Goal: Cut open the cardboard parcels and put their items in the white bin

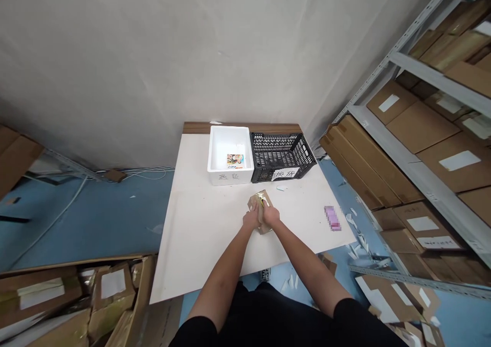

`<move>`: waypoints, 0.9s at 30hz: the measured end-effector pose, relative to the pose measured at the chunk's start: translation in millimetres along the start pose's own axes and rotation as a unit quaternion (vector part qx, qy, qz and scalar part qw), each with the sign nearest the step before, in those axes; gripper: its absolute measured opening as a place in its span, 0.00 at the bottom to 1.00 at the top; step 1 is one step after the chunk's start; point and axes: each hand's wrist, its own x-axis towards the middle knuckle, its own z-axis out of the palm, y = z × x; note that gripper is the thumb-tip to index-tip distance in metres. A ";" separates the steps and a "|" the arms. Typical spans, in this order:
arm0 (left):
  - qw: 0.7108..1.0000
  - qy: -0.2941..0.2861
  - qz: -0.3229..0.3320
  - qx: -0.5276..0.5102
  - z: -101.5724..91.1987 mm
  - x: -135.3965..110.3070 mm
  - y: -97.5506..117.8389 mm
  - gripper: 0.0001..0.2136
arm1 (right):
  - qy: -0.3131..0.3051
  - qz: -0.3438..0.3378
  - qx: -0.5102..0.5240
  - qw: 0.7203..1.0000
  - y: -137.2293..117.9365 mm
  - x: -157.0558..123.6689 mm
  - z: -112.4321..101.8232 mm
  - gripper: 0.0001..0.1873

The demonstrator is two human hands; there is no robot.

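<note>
A small brown cardboard box [264, 228] wrapped in shiny tape lies on the white tabletop, in front of two bins. My left hand [251, 218] grips its left side with the fingers closed. On the box's right side rests my right hand [271, 214], also closed. A small yellow-and-dark tool [263, 202] shows at its fingertips; its exact kind is too small to make out. Beyond the box stands a white foam bin [230, 178] with a colourful printed card [235, 161] inside. Touching it on the right is a black plastic crate [264, 173] with a handwritten label.
A blurred pink-purple item [332, 218] lies near the right edge of the white table [199, 234]. Shelves [406, 147] with cardboard boxes rise at the right. A large carton [143, 291] full of parcels stands at the lower left. Paper scraps [360, 245] litter the blue floor.
</note>
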 end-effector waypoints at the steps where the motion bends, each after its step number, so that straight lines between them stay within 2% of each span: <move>1: 1.000 0.002 0.002 0.001 0.0 0.0 -0.9 0.61 | -0.001 0.002 -0.006 1.000 1.0 -2.3 -1.6 0.46; 4: 1.000 0.011 0.009 -0.003 0.6 0.1 -5.1 0.60 | -0.015 0.002 -0.013 1.000 9.4 -11.1 -5.7 0.46; 10: 1.000 0.010 0.003 0.000 0.7 2.3 -6.3 0.60 | -0.029 -0.011 -0.001 1.000 31.7 -38.9 -1.4 0.36; 21: 1.000 0.016 0.011 0.018 -4.0 2.5 -3.7 0.60 | -0.053 0.010 -0.024 0.998 69.3 -112.5 30.1 0.38; 27: 0.999 0.000 0.020 0.026 -5.9 1.9 -6.9 0.59 | -0.063 -0.006 -0.007 0.998 78.4 -117.9 19.3 0.32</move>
